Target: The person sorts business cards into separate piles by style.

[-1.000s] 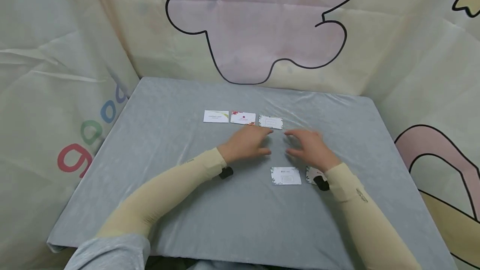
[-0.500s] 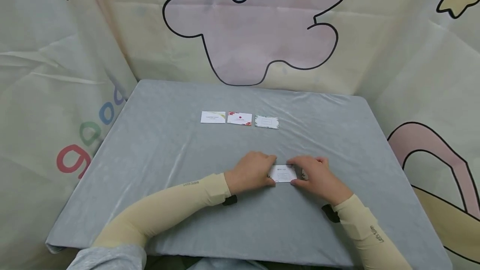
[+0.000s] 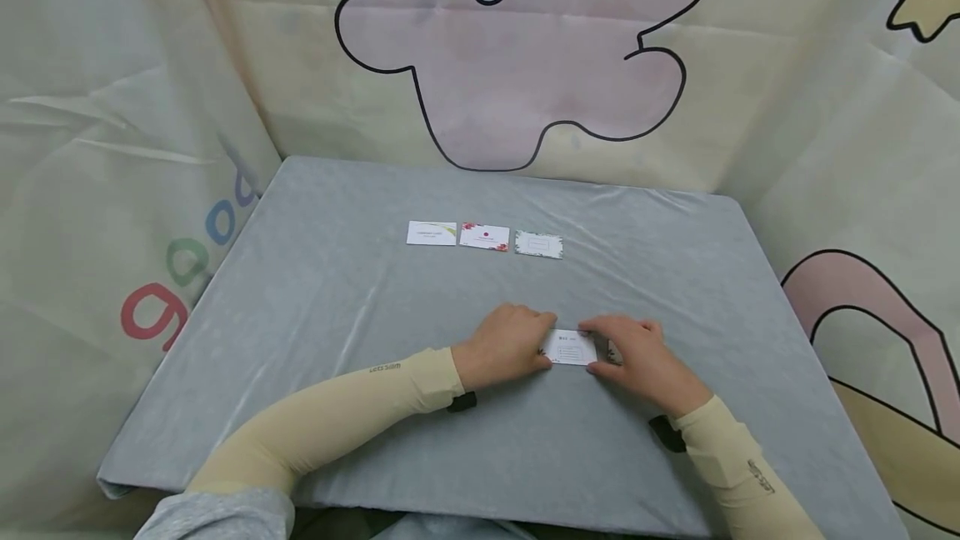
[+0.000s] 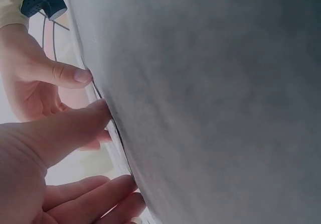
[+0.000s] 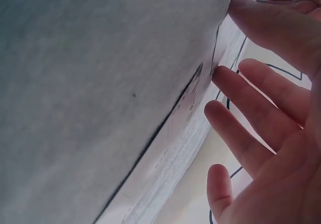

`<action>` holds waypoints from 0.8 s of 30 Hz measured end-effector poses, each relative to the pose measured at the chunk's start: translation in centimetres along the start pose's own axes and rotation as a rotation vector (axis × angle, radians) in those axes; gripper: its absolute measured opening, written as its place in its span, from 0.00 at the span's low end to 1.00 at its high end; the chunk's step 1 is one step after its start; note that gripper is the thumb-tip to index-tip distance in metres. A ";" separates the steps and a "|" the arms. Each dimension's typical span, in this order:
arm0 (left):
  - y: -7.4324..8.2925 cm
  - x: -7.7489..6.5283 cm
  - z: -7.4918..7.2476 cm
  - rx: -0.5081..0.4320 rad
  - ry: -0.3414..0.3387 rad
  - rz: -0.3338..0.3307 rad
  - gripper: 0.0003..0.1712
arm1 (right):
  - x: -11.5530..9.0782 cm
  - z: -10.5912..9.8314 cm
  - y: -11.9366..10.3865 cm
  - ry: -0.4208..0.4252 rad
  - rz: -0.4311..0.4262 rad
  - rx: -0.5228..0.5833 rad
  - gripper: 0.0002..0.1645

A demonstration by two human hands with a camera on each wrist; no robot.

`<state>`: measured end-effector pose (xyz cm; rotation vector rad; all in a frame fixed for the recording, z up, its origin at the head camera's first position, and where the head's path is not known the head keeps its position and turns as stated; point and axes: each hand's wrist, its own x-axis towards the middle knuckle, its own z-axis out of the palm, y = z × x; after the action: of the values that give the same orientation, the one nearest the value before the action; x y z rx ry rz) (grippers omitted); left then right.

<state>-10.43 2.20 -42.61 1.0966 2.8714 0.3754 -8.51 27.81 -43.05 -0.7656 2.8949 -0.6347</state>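
A white business card (image 3: 568,347) with dark print and leafy corners lies near the middle of the grey table, between both hands. My left hand (image 3: 507,343) pinches its left end, thumb at the near corner and fingers at the far one. My right hand (image 3: 637,361) does the same at the right end, with thumb and index finger at its corners. In the right wrist view the other fingers (image 5: 246,133) of this hand spread loose, off the card. A second business card (image 3: 613,352) lies just to the right, mostly hidden under the right hand.
Farther back, a row of business cards stretches left to right: one with a green-yellow swoosh (image 3: 432,233), one with red flowers (image 3: 484,237) and one with a leafy border (image 3: 538,244). A cloth-covered table (image 3: 337,273) carries everything, with printed curtains (image 3: 525,90) around it.
Both hands have come back toward me from near the far row and closed in on the nearer card's ends. Over the last half second they have hardly moved.
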 end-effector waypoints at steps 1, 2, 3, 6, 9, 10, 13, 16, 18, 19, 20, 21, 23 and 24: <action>0.0 0.0 0.0 0.004 0.001 0.002 0.19 | 0.0 0.0 0.0 0.001 0.001 0.001 0.34; -0.1 0.0 0.1 0.006 0.002 0.004 0.18 | 0.0 0.0 -0.1 0.003 0.001 0.000 0.34; -0.1 0.0 0.1 0.006 0.002 0.003 0.18 | 0.0 0.1 -0.1 0.007 0.003 0.001 0.34; -0.2 0.0 0.2 0.001 0.002 0.000 0.16 | 0.1 0.2 -0.2 0.014 0.002 0.002 0.33; -0.3 0.0 0.2 -0.014 -0.004 -0.012 0.15 | 0.1 0.3 -0.3 0.015 0.001 0.001 0.32; -0.3 0.0 0.3 -0.023 -0.006 -0.015 0.16 | 0.0 0.3 -0.3 0.015 0.000 0.002 0.33; -0.3 0.0 0.3 -0.044 -0.007 -0.023 0.17 | 0.0 0.3 -0.3 0.018 0.001 0.003 0.33; -0.4 0.1 0.2 -0.056 -0.004 -0.022 0.16 | 0.0 0.3 -0.3 0.026 0.000 0.005 0.33; -0.4 0.1 0.1 -0.052 -0.006 -0.019 0.16 | 0.0 0.3 -0.3 0.029 -0.005 0.003 0.33; -0.4 0.1 0.1 -0.050 -0.008 -0.017 0.15 | 0.0 0.3 -0.3 0.029 -0.007 0.004 0.33; -0.4 0.1 0.1 -0.045 -0.008 -0.014 0.15 | 0.0 0.3 -0.3 0.028 -0.010 0.003 0.33; -0.3 0.1 0.0 -0.038 -0.009 -0.011 0.16 | 0.1 0.3 -0.3 0.027 -0.011 0.002 0.33; -0.4 0.1 0.0 -0.022 -0.011 -0.006 0.16 | 0.2 0.4 -0.2 0.026 -0.012 0.000 0.33; -0.5 0.2 0.0 -0.010 -0.012 -0.004 0.17 | 0.3 0.4 -0.2 0.025 -0.014 -0.007 0.33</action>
<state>-10.91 1.92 -42.69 1.0882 2.8579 0.3816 -8.61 27.33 -43.34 -0.7850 2.9186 -0.6410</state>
